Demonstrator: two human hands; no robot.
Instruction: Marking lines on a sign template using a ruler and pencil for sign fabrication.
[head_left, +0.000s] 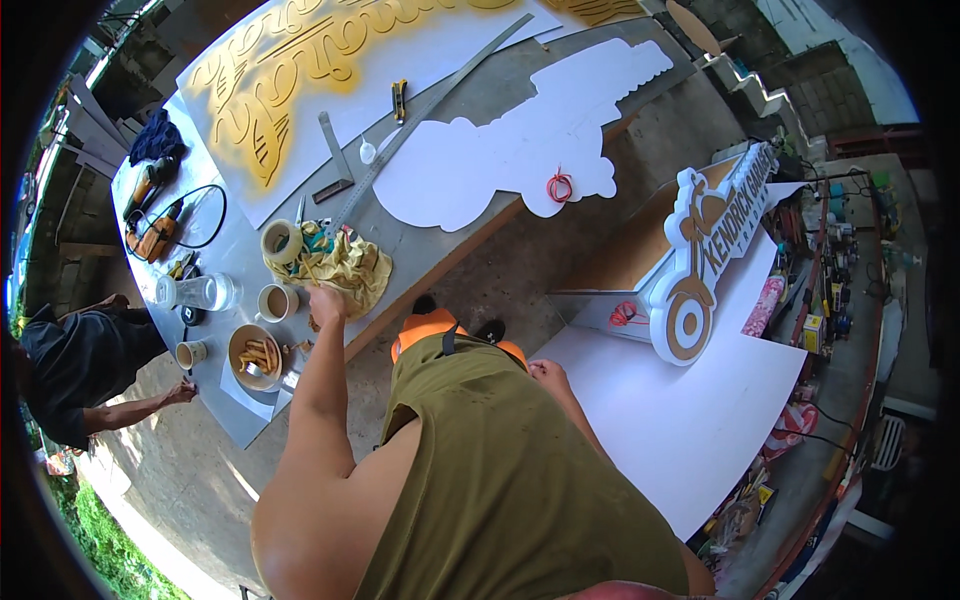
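Note:
My left hand (327, 306) reaches over the table's near edge to a crumpled yellow cloth (366, 276). Its fingers are pinched together at the cloth's lower side; what they hold, if anything, is too small to make out. A roll of tape (281, 242) lies against the cloth. Just left of this hand stands a mug of milky brown drink (276, 302), and nearer me a bowl (255, 358) holds fries and a small cup. My right hand (548, 375) hangs beside my body with curled fingers, near a large white sheet (640, 430); nothing shows in it.
On the table (440, 262) lie a white cut-out board (470, 165), a long metal ruler (440, 95), a utility knife (399, 100), a square (335, 155) and power tools (152, 235). A motorcycle-shaped sign (690, 270) stands at right. Another person (90, 350) is at far left.

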